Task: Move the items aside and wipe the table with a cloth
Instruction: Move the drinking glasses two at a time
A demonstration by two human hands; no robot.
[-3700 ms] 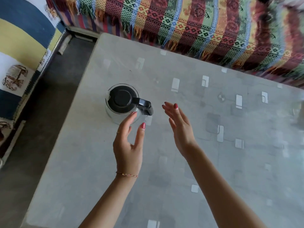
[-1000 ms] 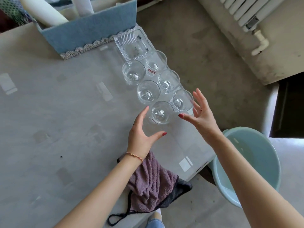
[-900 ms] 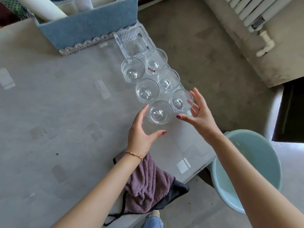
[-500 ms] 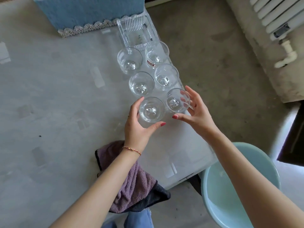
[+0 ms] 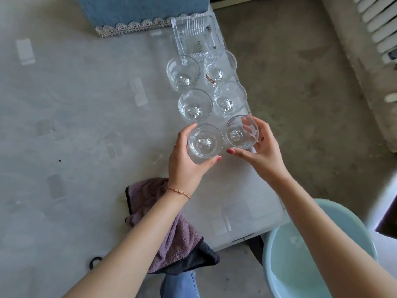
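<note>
Several clear drinking glasses stand in two rows near the right edge of the grey table (image 5: 64, 147). My left hand (image 5: 187, 162) wraps around the nearest left glass (image 5: 205, 140). Beside it, my right hand (image 5: 260, 151) grips the nearest right glass (image 5: 241, 132). Farther away the other glasses (image 5: 194, 105) stand untouched. A purple cloth (image 5: 167, 224) lies bunched at the table's near edge, partly hidden under my left forearm.
A clear glass tray (image 5: 196, 36) sits beyond the glasses, next to a blue fabric box with lace trim (image 5: 141, 14). A light blue basin (image 5: 300, 254) stands on the floor at the lower right. A radiator (image 5: 378, 24) lines the far right wall.
I turned from the black-lidded jug to the table's other end. Both hands came down from open and closed around the two nearest glasses.
</note>
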